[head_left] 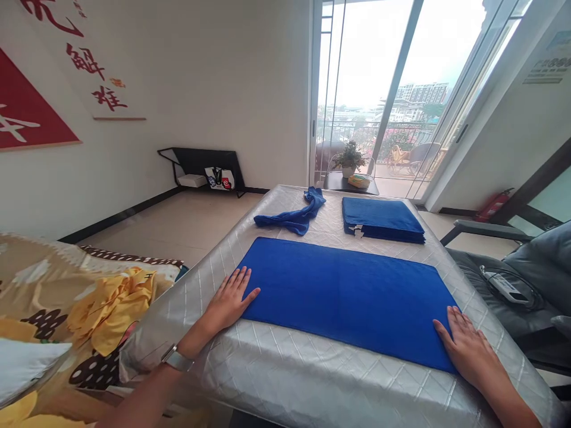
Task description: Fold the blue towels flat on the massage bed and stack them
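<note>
The blue cloth [341,297] lies spread almost flat across the near half of the silver quilted cover [312,368], its long side running from one hand to the other. At its left end rests the left hand [232,297], palm down, fingers straight and parted, gripping nothing; the thumb lies on the fabric, and light, even pressure there should steady that end without dragging it askew. Beyond the cloth's left part sits a crumpled blue cloth [294,217], best left clear of the far edge. Along the middle a faint crease shows, and a gentle outward sweep from there would probably flatten it better than tugging at corners. Farther right, behind the cloth, stands a stack of blue cloths [383,220] with white tags [357,230] at its near left corner; its squared sides make a fair guide for lining up edges. At the right end the right hand [475,348] lies with fingers extended and loose, clasping nothing visible; matching the left hand's pressure should hold the surface evenly taut.
</note>
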Demonstrator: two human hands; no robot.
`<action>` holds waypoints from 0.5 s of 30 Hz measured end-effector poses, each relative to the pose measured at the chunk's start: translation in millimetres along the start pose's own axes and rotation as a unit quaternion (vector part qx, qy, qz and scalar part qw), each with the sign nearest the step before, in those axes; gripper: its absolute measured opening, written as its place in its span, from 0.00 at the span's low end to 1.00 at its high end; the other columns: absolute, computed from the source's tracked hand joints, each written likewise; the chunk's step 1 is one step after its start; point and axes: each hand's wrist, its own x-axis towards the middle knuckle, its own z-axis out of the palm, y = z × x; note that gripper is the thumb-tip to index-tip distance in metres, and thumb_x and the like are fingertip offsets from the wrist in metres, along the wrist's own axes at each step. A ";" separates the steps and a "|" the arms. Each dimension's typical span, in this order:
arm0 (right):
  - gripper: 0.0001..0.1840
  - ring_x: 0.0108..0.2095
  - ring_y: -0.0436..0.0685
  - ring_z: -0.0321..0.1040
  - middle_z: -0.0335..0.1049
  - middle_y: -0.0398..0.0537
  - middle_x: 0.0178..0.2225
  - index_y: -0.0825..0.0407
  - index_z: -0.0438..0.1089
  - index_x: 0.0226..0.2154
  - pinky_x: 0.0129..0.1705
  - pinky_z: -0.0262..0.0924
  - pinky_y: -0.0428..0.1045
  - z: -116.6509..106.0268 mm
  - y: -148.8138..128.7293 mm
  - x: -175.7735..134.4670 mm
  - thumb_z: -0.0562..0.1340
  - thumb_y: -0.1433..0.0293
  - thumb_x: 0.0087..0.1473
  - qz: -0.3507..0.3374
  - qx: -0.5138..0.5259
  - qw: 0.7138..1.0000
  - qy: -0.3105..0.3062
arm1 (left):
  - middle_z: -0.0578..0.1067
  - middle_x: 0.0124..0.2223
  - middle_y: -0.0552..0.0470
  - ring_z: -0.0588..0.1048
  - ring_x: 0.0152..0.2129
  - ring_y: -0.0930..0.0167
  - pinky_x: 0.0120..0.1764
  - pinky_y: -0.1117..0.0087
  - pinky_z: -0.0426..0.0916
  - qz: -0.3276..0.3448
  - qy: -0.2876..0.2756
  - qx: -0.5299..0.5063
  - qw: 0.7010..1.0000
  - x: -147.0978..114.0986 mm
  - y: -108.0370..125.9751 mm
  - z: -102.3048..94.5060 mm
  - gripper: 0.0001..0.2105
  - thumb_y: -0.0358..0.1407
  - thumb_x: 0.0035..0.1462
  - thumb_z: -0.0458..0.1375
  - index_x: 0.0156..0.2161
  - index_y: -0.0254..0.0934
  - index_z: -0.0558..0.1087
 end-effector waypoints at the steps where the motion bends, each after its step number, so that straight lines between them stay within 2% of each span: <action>1: 0.46 0.71 0.68 0.43 0.48 0.61 0.71 0.64 0.53 0.68 0.68 0.45 0.65 -0.5 1.4 0.2 0.39 0.52 0.58 -0.004 -0.008 1.000 -0.004 | 0.49 0.73 0.42 0.48 0.70 0.60 0.69 0.53 0.44 0.000 0.006 0.000 1.000 -0.4 -0.8 1.7 0.39 0.59 0.67 0.37 0.72 0.32 0.48; 4: 0.43 0.70 0.71 0.43 0.51 0.63 0.70 0.65 0.59 0.65 0.68 0.44 0.67 -7.1 -6.6 0.9 0.40 0.55 0.58 -0.021 -0.040 0.999 0.003 | 0.49 0.73 0.43 0.48 0.70 0.60 0.69 0.53 0.44 0.001 0.023 -0.001 1.000 -0.3 1.4 6.1 0.40 0.60 0.67 0.36 0.72 0.32 0.48; 6: 0.43 0.70 0.71 0.44 0.51 0.64 0.70 0.67 0.58 0.65 0.68 0.43 0.67 -17.0 -28.7 2.4 0.39 0.57 0.59 -0.032 -0.054 0.998 0.010 | 0.50 0.73 0.43 0.48 0.70 0.60 0.69 0.54 0.44 0.003 0.028 -0.001 1.000 -0.2 2.5 7.8 0.40 0.60 0.67 0.36 0.72 0.33 0.48; 8: 0.41 0.70 0.68 0.45 0.51 0.61 0.70 0.66 0.56 0.67 0.69 0.41 0.65 -30.7 -66.2 4.9 0.38 0.58 0.61 -0.061 -0.051 0.997 0.001 | 0.50 0.73 0.43 0.49 0.70 0.60 0.69 0.54 0.44 0.005 0.032 -0.001 0.999 -0.5 2.4 8.3 0.40 0.60 0.67 0.36 0.72 0.33 0.49; 12: 0.41 0.71 0.60 0.41 0.47 0.52 0.71 0.58 0.52 0.70 0.71 0.39 0.60 -59.2 -165.4 12.6 0.37 0.52 0.66 -0.145 0.006 0.989 -0.032 | 0.51 0.73 0.43 0.50 0.70 0.60 0.69 0.54 0.44 0.008 0.036 -0.003 0.999 -1.4 1.8 6.0 0.40 0.60 0.67 0.36 0.72 0.33 0.48; 15: 0.42 0.72 0.57 0.37 0.42 0.51 0.72 0.58 0.47 0.71 0.72 0.36 0.57 -68.2 -228.7 21.4 0.36 0.49 0.67 -0.197 0.039 0.978 -0.059 | 0.51 0.73 0.42 0.49 0.70 0.60 0.69 0.53 0.45 0.013 0.032 -0.006 0.999 -1.7 1.9 4.3 0.41 0.61 0.67 0.36 0.72 0.31 0.48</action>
